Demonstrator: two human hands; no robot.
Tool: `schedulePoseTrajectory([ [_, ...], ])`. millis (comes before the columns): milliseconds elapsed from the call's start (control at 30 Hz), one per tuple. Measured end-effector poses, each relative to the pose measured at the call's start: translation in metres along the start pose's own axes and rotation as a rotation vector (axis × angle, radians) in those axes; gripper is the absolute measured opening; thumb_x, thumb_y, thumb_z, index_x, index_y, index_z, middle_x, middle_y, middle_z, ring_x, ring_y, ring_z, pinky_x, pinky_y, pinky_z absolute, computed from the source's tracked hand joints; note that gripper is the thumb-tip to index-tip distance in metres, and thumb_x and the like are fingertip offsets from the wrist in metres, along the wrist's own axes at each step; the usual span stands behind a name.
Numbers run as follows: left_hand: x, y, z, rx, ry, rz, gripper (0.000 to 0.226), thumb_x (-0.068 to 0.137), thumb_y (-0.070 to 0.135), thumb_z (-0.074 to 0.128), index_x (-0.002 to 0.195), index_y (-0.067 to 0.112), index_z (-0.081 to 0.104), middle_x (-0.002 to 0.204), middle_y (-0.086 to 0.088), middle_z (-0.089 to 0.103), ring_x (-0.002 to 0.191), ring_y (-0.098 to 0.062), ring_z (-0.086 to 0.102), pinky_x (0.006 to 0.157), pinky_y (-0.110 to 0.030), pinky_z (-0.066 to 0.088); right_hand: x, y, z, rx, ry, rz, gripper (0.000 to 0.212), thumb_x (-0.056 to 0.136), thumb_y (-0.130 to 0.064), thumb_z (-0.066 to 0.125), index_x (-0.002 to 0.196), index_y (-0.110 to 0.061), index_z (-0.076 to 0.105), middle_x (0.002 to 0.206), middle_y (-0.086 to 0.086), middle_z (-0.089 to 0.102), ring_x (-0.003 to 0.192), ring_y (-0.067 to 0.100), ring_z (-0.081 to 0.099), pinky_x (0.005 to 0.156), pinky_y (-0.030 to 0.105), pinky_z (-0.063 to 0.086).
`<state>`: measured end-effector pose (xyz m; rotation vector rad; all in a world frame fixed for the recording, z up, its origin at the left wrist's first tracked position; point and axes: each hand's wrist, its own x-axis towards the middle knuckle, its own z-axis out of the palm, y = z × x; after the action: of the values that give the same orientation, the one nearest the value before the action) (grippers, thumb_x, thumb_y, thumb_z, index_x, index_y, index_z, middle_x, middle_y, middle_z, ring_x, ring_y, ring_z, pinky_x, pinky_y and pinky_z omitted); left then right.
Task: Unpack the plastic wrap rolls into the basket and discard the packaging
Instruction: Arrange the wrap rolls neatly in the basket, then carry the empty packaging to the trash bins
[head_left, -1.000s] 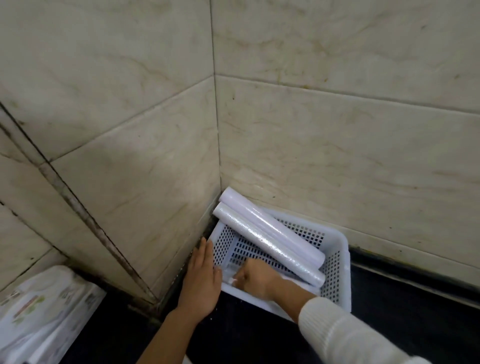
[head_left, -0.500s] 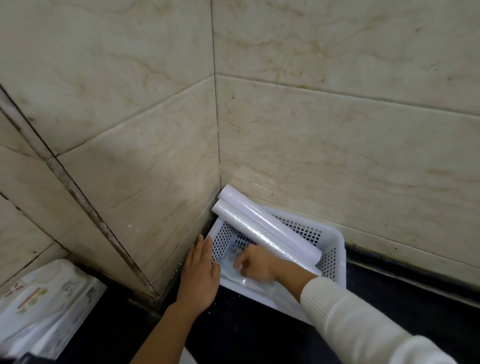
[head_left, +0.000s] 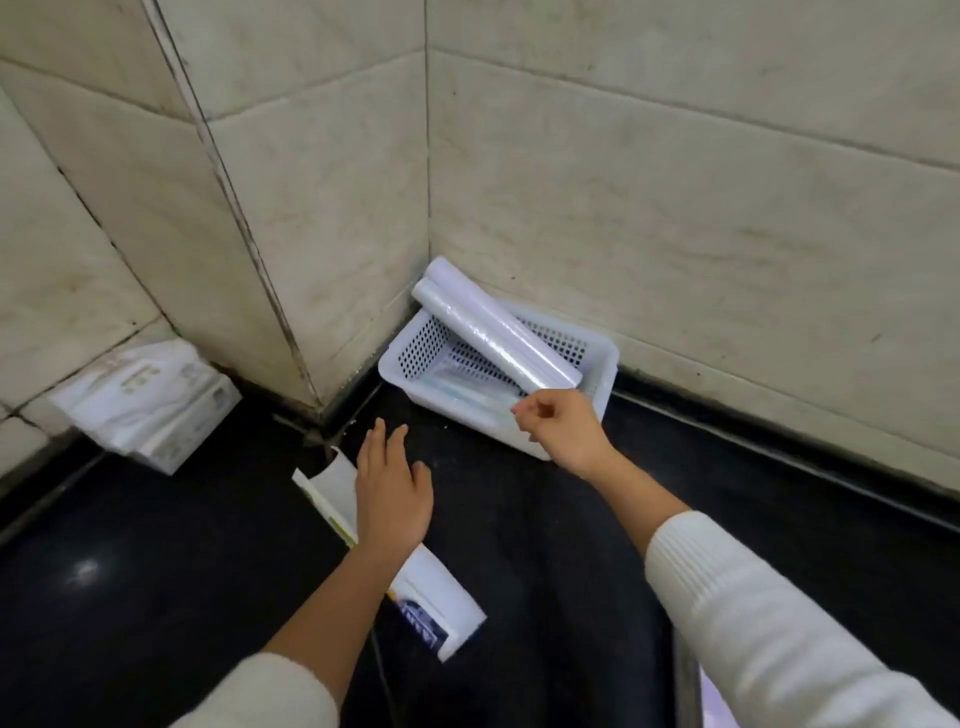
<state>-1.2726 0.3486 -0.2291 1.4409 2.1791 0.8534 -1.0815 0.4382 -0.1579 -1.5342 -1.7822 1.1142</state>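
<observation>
Both hands have withdrawn from the white perforated basket (head_left: 605, 364) in the wall corner: left hand (head_left: 392, 491), fingers spread, empty, over the flattened packaging (head_left: 441, 597); right hand (head_left: 563, 428) loosely curled beside two plastic wrap rolls (head_left: 498, 327) propped across the basket.

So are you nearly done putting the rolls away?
Nearly. Two rolls already lean across the white basket in the corner, and something clear lies in its bottom. The right hand hovers by the basket's front edge, fingers pinched; whether it holds anything is unclear. The left hand sits flat over the empty wrapper on the dark counter. That wrapper is not thrown away yet.
</observation>
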Motion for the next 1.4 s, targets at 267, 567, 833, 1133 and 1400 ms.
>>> schedulePoseTrajectory([
  [267, -0.095, -0.028, 0.016, -0.012, 0.162, -0.273, 0.087, 0.083, 0.022, 0.064, 0.151, 0.010, 0.011, 0.160, -0.020, 0.006, 0.146, -0.036, 0.010, 0.119, -0.051, 0.019, -0.110, 0.096, -0.035, -0.374, 0.396, 0.231, 0.027, 0.083, -0.023, 0.068, 0.109, -0.013, 0.067, 0.116, 0.008, 0.057, 0.111, 0.028, 0.050, 0.094, 0.040, 0.040],
  [567, -0.128, -0.025, 0.031, -0.141, 0.108, -0.564, 0.074, 0.087, 0.013, 0.060, 0.148, 0.003, 0.019, 0.142, -0.028, 0.040, 0.128, -0.047, 0.034, 0.104, -0.057, 0.036, -0.183, 0.154, -0.039, -0.509, 0.362, 0.691, 0.091, 0.074, -0.041, 0.074, 0.144, -0.017, 0.021, 0.143, 0.015, 0.029, 0.132, 0.036, 0.030, 0.103, 0.053, 0.032],
  [833, -0.172, -0.016, 0.006, -0.413, 0.143, -0.687, 0.031, 0.090, 0.002, 0.049, 0.120, -0.003, 0.055, 0.119, -0.024, 0.060, 0.100, -0.038, 0.058, 0.074, -0.036, 0.044, -0.169, 0.129, -0.048, -0.401, 0.165, 0.417, 0.087, 0.079, -0.038, 0.070, 0.146, -0.014, 0.020, 0.142, 0.020, 0.032, 0.130, 0.041, 0.037, 0.103, 0.051, 0.040],
  [1133, -0.325, 0.019, 0.025, -0.566, 0.538, -0.735, 0.018, 0.087, -0.004, 0.053, 0.101, 0.004, 0.059, 0.089, -0.012, 0.064, 0.071, -0.022, 0.059, 0.059, -0.032, 0.049, -0.200, 0.100, -0.005, -0.217, -0.295, -0.098, 0.090, 0.079, -0.034, 0.075, 0.148, -0.024, 0.017, 0.143, 0.009, 0.029, 0.122, 0.029, 0.047, 0.094, 0.041, 0.045],
  [1400, -0.523, 0.017, 0.042, -0.546, 0.783, -0.940, 0.023, 0.088, -0.004, 0.044, 0.098, 0.006, 0.063, 0.090, -0.010, 0.062, 0.080, -0.024, 0.054, 0.066, -0.031, 0.039, -0.344, 0.092, 0.045, -0.168, -0.784, -0.318, 0.078, 0.080, -0.034, 0.073, 0.143, -0.025, 0.028, 0.141, 0.005, 0.037, 0.116, 0.025, 0.055, 0.092, 0.039, 0.049],
])
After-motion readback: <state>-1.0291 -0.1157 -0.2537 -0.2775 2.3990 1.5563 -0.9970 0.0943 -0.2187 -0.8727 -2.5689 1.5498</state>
